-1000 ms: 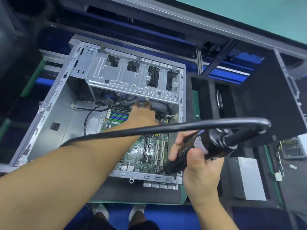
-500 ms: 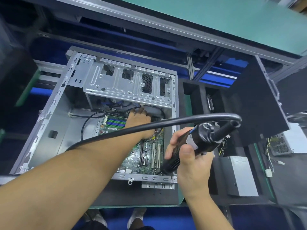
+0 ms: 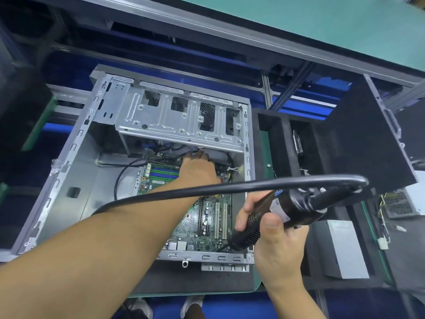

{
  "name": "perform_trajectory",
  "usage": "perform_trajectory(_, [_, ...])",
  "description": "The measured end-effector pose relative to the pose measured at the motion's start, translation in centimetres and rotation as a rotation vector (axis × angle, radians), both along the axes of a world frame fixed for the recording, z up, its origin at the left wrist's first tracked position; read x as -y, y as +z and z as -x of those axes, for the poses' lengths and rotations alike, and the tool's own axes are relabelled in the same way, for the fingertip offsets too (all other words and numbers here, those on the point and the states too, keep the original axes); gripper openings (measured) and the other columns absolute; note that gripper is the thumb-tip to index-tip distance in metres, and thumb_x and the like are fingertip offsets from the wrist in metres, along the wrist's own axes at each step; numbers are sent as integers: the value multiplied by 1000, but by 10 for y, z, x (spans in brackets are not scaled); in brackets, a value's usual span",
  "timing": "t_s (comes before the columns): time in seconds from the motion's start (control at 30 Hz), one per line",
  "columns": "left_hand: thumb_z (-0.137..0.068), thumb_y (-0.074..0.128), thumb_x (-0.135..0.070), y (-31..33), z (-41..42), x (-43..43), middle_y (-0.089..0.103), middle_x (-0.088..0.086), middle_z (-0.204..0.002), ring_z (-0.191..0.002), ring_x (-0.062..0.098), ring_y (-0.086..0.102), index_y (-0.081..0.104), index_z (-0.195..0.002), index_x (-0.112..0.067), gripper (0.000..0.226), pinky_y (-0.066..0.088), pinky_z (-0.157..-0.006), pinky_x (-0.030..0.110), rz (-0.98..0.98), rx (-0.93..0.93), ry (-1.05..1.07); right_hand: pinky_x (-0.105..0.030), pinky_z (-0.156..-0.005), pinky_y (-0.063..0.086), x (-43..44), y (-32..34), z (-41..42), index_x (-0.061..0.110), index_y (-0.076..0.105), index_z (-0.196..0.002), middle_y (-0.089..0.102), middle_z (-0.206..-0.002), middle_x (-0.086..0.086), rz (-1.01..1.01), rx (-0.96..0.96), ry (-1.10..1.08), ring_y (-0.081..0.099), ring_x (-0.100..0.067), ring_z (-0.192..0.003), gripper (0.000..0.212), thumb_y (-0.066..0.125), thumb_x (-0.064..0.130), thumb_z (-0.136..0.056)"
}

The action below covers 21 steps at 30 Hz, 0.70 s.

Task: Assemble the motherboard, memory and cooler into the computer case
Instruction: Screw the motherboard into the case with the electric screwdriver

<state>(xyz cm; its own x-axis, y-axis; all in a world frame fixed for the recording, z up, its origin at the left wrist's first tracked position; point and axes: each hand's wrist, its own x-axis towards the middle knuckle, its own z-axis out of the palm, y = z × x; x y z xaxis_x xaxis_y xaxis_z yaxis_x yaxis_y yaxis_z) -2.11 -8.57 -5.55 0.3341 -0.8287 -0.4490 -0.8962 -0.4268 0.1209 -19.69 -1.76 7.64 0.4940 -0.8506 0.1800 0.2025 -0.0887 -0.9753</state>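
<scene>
The right hand (image 3: 273, 236) curls its fingers round a black ribbed electric screwdriver (image 3: 287, 210), whose tip is at the near right corner of the green motherboard (image 3: 207, 217). The board lies flat inside the open grey sheet-steel case (image 3: 69, 180). Farther in, the left hand (image 3: 197, 171) reaches beneath the perforated drive cage (image 3: 174, 120); whether its fingers grip anything is unclear.

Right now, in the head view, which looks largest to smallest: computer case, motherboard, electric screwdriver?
1. computer case
2. motherboard and electric screwdriver: unranked, since the screwdriver is nearer the camera and the board is partly covered.

Green bench (image 3: 265, 148): black mat (image 3: 195, 279) under open computer case (image 3: 76, 180); grey box (image 3: 342, 249) to its right.
</scene>
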Motion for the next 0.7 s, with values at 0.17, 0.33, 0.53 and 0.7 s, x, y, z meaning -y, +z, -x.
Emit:
perform_trajectory(0.17, [-94, 43, -50, 1, 0, 3, 26, 8, -160, -147, 24, 25, 38, -148, -16, 64, -1, -120, 51, 6, -5, 18, -27, -50, 44, -2, 1, -3, 31, 69, -85, 63, -76, 2, -12, 45, 0, 52, -19, -52, 38, 75, 67, -76])
perform_trajectory(0.33, [-94, 40, -54, -8, 9, 1, 32, 6, -157, -144, 25, 29, 39, -147, -17, 65, 5, -118, 49, 68, 48, 53, -31, -48, 42, -4, 2, -4, 28, 67, -84, 62, -77, -2, -53, 54, -19, 44, -32, -49, 42, 77, 68, -74])
perform_trajectory(0.53, [-93, 45, -54, -10, 13, -6, 36, 5, -154, -144, 23, 28, 39, -147, -16, 66, 10, -118, 48, 157, -2, 107, -31, -49, 43, -2, 3, -2, 30, 68, -88, 62, -79, 0, -52, 43, -11, 53, -21, -51, 40, 77, 66, -75])
perform_trajectory(0.7, [-86, 58, -31, 16, 17, -28, 42, -12, -85, -76, 10, 42, 57, -100, -27, 15, 47, -80, 31, 542, -254, -120, -37, -49, 41, 10, 21, -4, 26, 66, -90, 61, -77, -2, 36, 13, -45, 55, -23, -51, 33, 73, 58, -85])
